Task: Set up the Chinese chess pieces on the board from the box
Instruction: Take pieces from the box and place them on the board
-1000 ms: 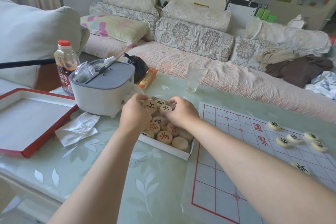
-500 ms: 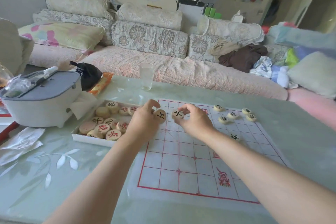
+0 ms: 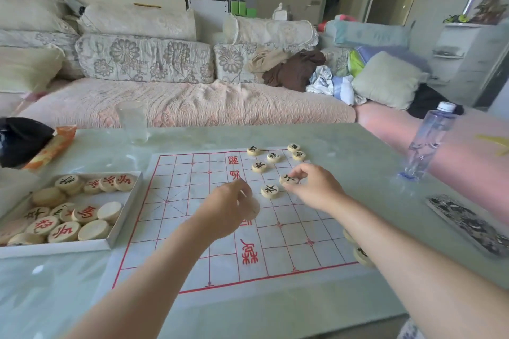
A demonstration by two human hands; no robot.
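- we see the right hand [image 3: 311, 187] pinching a black-marked piece [image 3: 289, 179] with thumb and fingertips, low over the right half of the board [image 3: 192, 228].
- the left hand [image 3: 223, 212] has its fingers curled round a blurry piece [image 3: 251, 209] over the middle of the board. we cannot tell its mark.
- the box [image 3: 125, 217] sits just beside the board's left edge, with many pieces in it.
- a lone piece [image 3: 270, 191] lies between the two hands, very near both. we think a finger could bump it off its spot.
- a pinched piece could slip and roll away, or land inside a square and not on a crossing of lines.
- the right arm lies over two edge pieces [image 3: 361, 254] at the near right corner. a slide of the arm could push them off the board.
- the black-marked piece is round and flat, so it has no long side. its marked face points up.
- the board's long side runs left to right, from the box toward the bottle [image 3: 429, 143].
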